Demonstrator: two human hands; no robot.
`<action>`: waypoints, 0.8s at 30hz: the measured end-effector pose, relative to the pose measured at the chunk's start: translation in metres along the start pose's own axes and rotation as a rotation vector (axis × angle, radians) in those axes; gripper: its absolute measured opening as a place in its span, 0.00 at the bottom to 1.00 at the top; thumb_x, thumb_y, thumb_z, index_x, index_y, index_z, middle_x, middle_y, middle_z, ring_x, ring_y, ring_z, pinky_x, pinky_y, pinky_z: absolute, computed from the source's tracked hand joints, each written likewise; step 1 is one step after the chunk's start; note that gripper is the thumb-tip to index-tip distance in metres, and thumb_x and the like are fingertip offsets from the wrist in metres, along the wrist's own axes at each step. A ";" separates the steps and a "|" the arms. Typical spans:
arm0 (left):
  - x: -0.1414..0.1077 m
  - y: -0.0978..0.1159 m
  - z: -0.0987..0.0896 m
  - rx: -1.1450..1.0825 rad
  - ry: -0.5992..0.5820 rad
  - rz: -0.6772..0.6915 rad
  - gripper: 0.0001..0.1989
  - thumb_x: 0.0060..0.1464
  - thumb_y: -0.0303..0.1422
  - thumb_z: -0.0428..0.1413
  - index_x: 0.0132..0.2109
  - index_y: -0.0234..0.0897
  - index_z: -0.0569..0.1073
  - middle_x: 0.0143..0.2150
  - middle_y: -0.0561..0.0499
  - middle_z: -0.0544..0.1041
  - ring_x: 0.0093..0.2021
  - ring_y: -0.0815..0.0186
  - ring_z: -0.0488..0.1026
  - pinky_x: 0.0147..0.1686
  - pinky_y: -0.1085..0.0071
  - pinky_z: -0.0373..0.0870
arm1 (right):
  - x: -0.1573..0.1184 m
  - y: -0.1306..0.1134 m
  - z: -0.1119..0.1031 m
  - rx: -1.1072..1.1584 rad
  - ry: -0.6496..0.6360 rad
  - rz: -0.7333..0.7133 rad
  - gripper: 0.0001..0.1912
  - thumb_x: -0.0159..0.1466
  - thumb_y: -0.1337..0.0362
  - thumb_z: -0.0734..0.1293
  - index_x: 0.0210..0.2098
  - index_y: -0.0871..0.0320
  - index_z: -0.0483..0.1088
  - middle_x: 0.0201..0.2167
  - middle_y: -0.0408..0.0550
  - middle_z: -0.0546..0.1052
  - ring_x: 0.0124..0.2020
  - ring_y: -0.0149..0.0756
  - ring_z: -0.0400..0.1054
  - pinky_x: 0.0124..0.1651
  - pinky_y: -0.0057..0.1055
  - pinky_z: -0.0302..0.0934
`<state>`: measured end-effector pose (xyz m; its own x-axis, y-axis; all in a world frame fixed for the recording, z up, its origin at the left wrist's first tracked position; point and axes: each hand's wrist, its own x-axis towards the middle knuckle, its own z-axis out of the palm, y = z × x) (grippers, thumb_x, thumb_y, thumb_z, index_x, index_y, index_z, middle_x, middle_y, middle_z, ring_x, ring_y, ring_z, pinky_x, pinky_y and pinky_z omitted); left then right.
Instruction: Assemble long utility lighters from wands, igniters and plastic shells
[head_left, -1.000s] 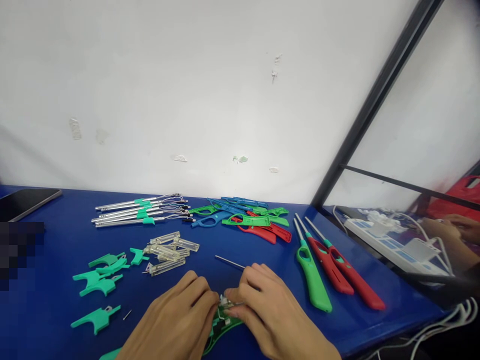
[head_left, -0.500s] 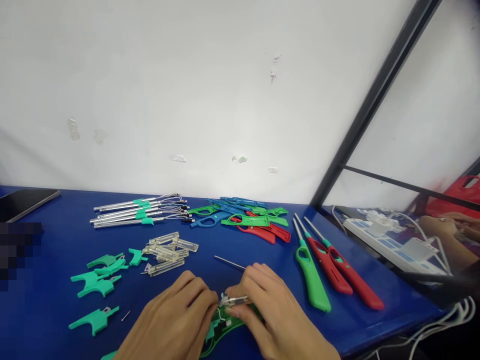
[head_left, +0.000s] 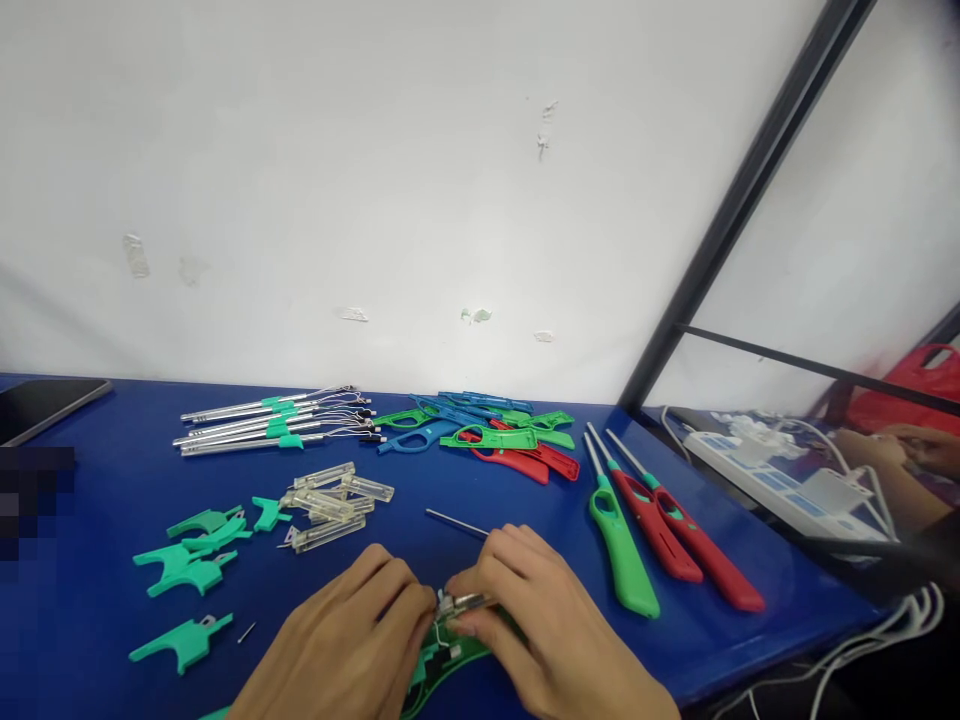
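Observation:
At the bottom centre lies a green lighter shell [head_left: 466,664] with a white wire and a small black part inside. My right hand [head_left: 547,625] pinches a clear lighter tank [head_left: 466,603] with a metal end over the shell. Closed fingers of my left hand [head_left: 352,630] press at the shell's left side, beside the tank's end; its fingertips are partly hidden. A thin metal rod [head_left: 456,522] lies just behind my right hand. Several clear tanks [head_left: 330,505] and teal trigger pieces [head_left: 184,642] lie to the left.
Metal tubes with wires [head_left: 255,425] and coloured shell halves [head_left: 487,430] lie at the back of the blue table. Three long lighters [head_left: 626,560] are on the right. Beyond stand a black frame [head_left: 720,250], a power strip [head_left: 780,490] and another person's hand [head_left: 877,450].
The view has shifted slightly. Both hands keep nearly the same grip and place, with the clear tank still over the green shell.

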<state>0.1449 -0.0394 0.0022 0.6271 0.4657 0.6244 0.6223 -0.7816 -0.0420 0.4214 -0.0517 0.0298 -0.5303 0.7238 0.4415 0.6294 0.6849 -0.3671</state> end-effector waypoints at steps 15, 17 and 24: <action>0.010 0.000 -0.007 -0.060 -0.040 -0.053 0.07 0.83 0.40 0.65 0.58 0.49 0.88 0.46 0.51 0.90 0.55 0.57 0.87 0.65 0.68 0.86 | -0.001 -0.003 -0.001 0.048 -0.048 0.136 0.04 0.93 0.61 0.75 0.59 0.47 0.86 0.52 0.43 0.88 0.55 0.46 0.86 0.78 0.49 0.74; 0.009 -0.003 -0.008 -0.062 -0.040 -0.020 0.08 0.82 0.34 0.63 0.56 0.49 0.87 0.45 0.53 0.90 0.51 0.60 0.87 0.63 0.71 0.85 | 0.000 -0.002 -0.003 0.051 -0.056 0.139 0.04 0.93 0.60 0.76 0.59 0.47 0.86 0.52 0.43 0.88 0.55 0.46 0.86 0.79 0.50 0.74; -0.006 -0.001 0.009 0.059 0.142 -0.052 0.26 0.90 0.29 0.42 0.52 0.49 0.86 0.45 0.56 0.92 0.47 0.59 0.89 0.59 0.64 0.85 | -0.003 0.007 -0.006 0.041 -0.026 0.111 0.05 0.88 0.62 0.82 0.61 0.48 0.90 0.55 0.45 0.88 0.56 0.44 0.87 0.77 0.45 0.77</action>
<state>0.1447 -0.0374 -0.0082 0.5233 0.4387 0.7305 0.6815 -0.7301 -0.0497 0.4306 -0.0496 0.0312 -0.4738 0.7968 0.3750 0.6612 0.6031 -0.4461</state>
